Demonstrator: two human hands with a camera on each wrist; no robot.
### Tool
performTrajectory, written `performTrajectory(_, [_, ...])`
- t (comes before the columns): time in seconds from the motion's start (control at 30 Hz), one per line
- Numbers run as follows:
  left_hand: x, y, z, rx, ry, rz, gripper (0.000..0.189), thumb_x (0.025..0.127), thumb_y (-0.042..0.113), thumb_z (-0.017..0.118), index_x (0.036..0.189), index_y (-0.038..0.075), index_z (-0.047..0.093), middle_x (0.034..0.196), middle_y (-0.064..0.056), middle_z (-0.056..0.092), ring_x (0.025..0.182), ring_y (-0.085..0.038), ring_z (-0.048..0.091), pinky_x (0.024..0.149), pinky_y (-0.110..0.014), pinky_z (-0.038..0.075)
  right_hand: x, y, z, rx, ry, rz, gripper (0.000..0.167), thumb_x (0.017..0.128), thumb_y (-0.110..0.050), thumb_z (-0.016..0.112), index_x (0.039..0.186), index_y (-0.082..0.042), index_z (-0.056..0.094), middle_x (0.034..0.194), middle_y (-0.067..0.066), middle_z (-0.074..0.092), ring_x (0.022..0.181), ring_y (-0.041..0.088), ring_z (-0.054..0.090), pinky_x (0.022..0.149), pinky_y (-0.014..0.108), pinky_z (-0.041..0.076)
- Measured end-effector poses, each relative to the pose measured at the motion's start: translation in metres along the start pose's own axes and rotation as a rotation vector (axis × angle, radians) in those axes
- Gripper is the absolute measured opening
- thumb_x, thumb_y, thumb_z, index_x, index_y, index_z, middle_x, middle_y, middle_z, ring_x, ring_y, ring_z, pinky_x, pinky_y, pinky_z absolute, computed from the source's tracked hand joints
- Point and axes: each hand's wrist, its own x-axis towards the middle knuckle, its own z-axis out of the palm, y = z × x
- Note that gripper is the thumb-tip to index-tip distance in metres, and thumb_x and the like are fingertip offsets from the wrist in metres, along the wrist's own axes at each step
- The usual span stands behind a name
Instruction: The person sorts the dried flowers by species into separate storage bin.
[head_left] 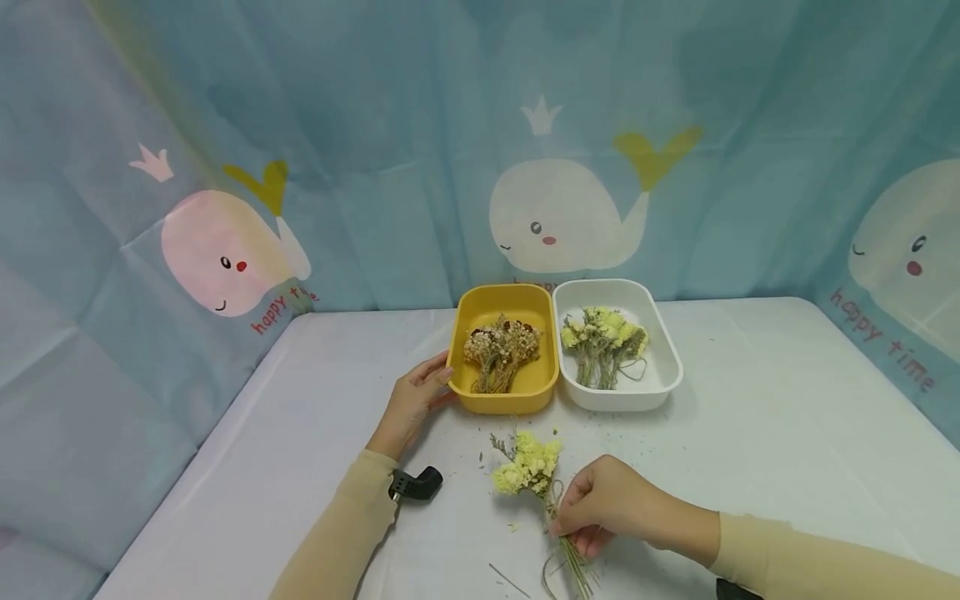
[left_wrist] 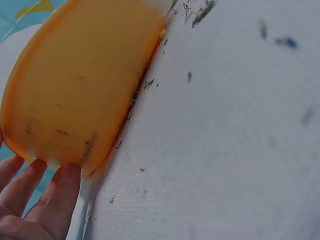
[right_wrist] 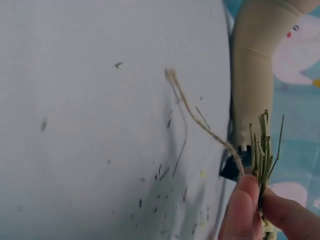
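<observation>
My right hand (head_left: 611,504) pinches the stems of a small bunch of dried yellow flowers (head_left: 531,462) above the table's near part. Twine is tied around the stems, and a loose twine end (right_wrist: 205,127) trails off in the right wrist view. The cut stem ends (right_wrist: 262,150) stick out past the thumb and fingers. My left hand (head_left: 412,404) touches the left side of a yellow tub (head_left: 510,404), its fingers (left_wrist: 60,197) fairly straight against the wall. Inside that tub lie dried bunches with cream and dark red blooms (head_left: 502,346).
Beside the yellow tub stands a white tub (head_left: 663,379) holding yellow dried flower bunches (head_left: 603,342). Bits of leaf and a loose stem (head_left: 510,581) lie scattered on the white tabletop (head_left: 772,417). A whale-print curtain (head_left: 375,167) hangs behind the table and along its sides.
</observation>
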Motion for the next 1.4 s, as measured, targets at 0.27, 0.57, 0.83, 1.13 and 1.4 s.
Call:
performTrajectory(0.27, [0.0,0.001,-0.001,0.009,0.0,-0.01,0.048,0.102,0.016,0.058,0.148,0.009,0.048,0.15,-0.014,0.051,0.135,-0.033,0.053,0.104,-0.04,0.056,-0.016,-0.002,-0.022,-0.031,0.071,-0.013,0.015,0.083,-0.015,0.077,0.081,-0.001,0.075,0.066,0.002,0.071,0.054,0.008,0.063,0.054,0.028,0.062])
performTrajectory(0.57, [0.001,-0.002,-0.005,0.014,-0.006,-0.01,0.048,0.102,0.016,0.057,0.149,0.008,0.046,0.152,-0.014,0.048,0.137,-0.033,0.051,0.107,-0.042,0.053,-0.015,-0.01,-0.041,-0.066,0.123,-0.051,0.015,0.084,-0.016,0.075,0.085,-0.001,0.075,0.071,0.001,0.072,0.059,0.01,0.064,0.058,0.032,0.063])
performTrajectory(0.83, [0.002,-0.001,-0.004,0.023,-0.005,-0.014,0.048,0.102,0.017,0.057,0.149,0.01,0.047,0.152,-0.013,0.049,0.136,-0.033,0.051,0.106,-0.041,0.054,-0.01,-0.03,-0.065,-0.103,0.195,-0.068,0.023,0.086,-0.022,0.076,0.09,0.0,0.075,0.069,-0.001,0.069,0.065,0.013,0.067,0.065,0.034,0.065])
performTrajectory(1.13, [0.0,0.0,-0.002,0.024,-0.005,-0.009,0.048,0.102,0.016,0.058,0.148,0.008,0.047,0.151,-0.013,0.05,0.137,-0.031,0.051,0.106,-0.042,0.054,0.007,-0.046,-0.093,-0.083,0.296,-0.049,0.025,0.086,-0.019,0.076,0.099,0.003,0.076,0.075,-0.001,0.073,0.067,0.01,0.068,0.069,0.031,0.065])
performTrajectory(1.4, [-0.001,-0.001,-0.002,0.033,-0.004,-0.003,0.047,0.102,0.016,0.057,0.148,0.009,0.047,0.15,-0.014,0.05,0.136,-0.032,0.052,0.105,-0.041,0.054,0.029,-0.054,-0.112,-0.049,0.339,-0.066,0.03,0.088,-0.019,0.075,0.105,0.005,0.074,0.075,-0.003,0.073,0.07,0.007,0.069,0.073,0.029,0.065])
